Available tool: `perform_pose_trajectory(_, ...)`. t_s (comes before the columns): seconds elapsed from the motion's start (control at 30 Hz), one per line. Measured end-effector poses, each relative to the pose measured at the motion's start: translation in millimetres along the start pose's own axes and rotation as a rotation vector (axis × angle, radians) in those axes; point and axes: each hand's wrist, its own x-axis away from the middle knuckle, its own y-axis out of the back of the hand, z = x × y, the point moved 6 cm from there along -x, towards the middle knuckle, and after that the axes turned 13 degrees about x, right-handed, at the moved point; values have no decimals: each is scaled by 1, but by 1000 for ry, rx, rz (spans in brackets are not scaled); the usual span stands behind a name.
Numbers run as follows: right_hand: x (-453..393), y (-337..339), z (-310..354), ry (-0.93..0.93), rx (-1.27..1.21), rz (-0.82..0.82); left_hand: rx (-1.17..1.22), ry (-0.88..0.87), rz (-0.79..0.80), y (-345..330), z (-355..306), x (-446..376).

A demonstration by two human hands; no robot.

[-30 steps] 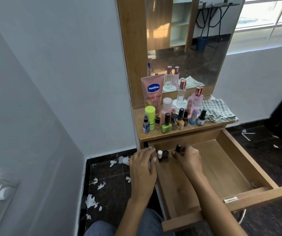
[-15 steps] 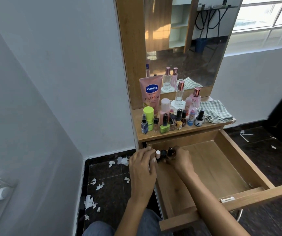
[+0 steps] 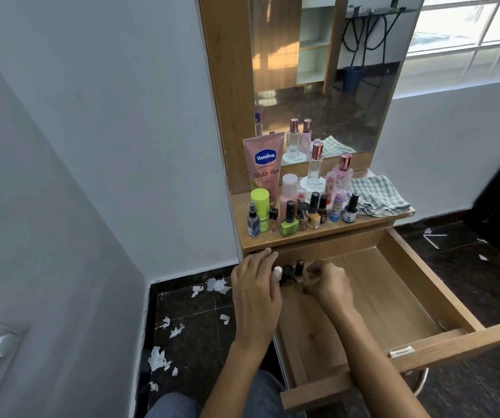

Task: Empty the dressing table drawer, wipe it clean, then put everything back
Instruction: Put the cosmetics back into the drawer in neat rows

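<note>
The wooden drawer (image 3: 393, 291) of the dressing table is pulled out, its floor mostly bare. Three small nail polish bottles stand in its back left corner: a white-capped one (image 3: 278, 271), a black-capped one (image 3: 287, 271) and a brownish one (image 3: 299, 268). My left hand (image 3: 256, 294) lies over the drawer's left edge, its straight fingers against the white-capped bottle. My right hand (image 3: 330, 282) is inside the drawer, and its curled fingers pinch the brownish bottle from the right.
The tabletop (image 3: 318, 236) above holds several cosmetics, among them a pink Vaseline tube (image 3: 265, 164), perfume bottles (image 3: 316, 164) and nail polishes (image 3: 289, 224). A checked cloth (image 3: 375, 196) lies at its right end. White paper scraps (image 3: 158, 357) litter the dark floor on the left.
My right hand slid the brownish bottle left until it stood beside the other two. My left hand stayed at the drawer's left edge.
</note>
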Motion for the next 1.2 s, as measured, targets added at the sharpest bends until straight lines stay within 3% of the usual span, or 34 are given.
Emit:
perform_pose_trajectory(0.1, 2, 4, -1, 16, -14, -35, -21, -41, -20, -1, -6, -7)
perform_pose_trajectory(0.3, 15, 37, 15, 171, -259, -407, -198, -204, 111, -29, -30, -32)
perform_pose_trajectory(0.57, 19, 46, 23, 282, -334, -533, -333, -269, 41, -30, -36, -72)
perform_pose_trajectory(0.73, 25, 53, 30, 372, -386, -572, -210, -350, -60, -20, -38, -79)
perform_pose_trajectory(0.97, 31, 52, 52, 526, -307, -599, 1, -356, 42, -20, -52, -72)
perform_pose_trajectory(1.1, 34, 55, 51, 540, -309, -645, 96, -396, 58, -15, -63, -52)
perform_pose_trajectory(1.2, 40, 63, 40, 485, -304, -741, 140, -332, 53, -10, -60, -41)
